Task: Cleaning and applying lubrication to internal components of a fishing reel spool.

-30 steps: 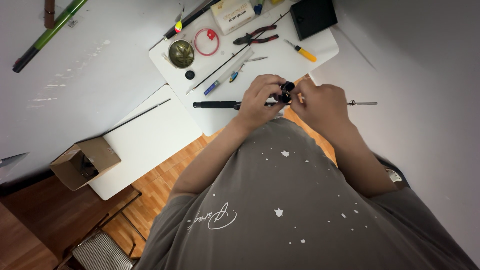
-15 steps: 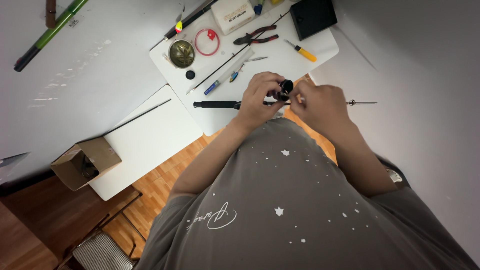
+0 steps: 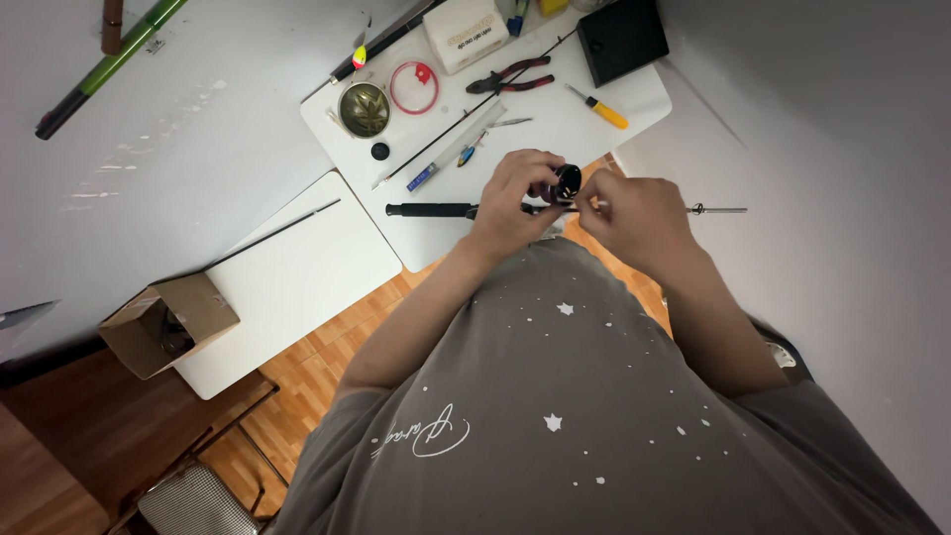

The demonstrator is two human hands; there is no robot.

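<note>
Both hands are up at the near edge of the white table (image 3: 555,129), working close together. The left hand (image 3: 515,193) has its fingers curled round a small black reel (image 3: 568,181), gripping it from the left so it sits steady. The right hand (image 3: 634,213) comes in from the other side with its fingertips pinched narrow right beside the reel; what they pinch is too small to tell.

The reel sits on a thin fishing rod (image 3: 555,209) lying flat across the table edge, its black matte handle (image 3: 428,209) poking out left and a bright metal tip (image 3: 718,209) poking out right. Held level like that, the rod probably gets some support from the table.

Further back, tools are spread within reach: red-handled pliers (image 3: 510,77), a yellow-handled screwdriver (image 3: 598,107), a round tin (image 3: 364,108) of dull metal, a red ring (image 3: 413,87), a pale box (image 3: 466,30) and a flat black case (image 3: 622,38). Down left, an open cardboard box (image 3: 168,322) rests on a second white board (image 3: 297,267).
</note>
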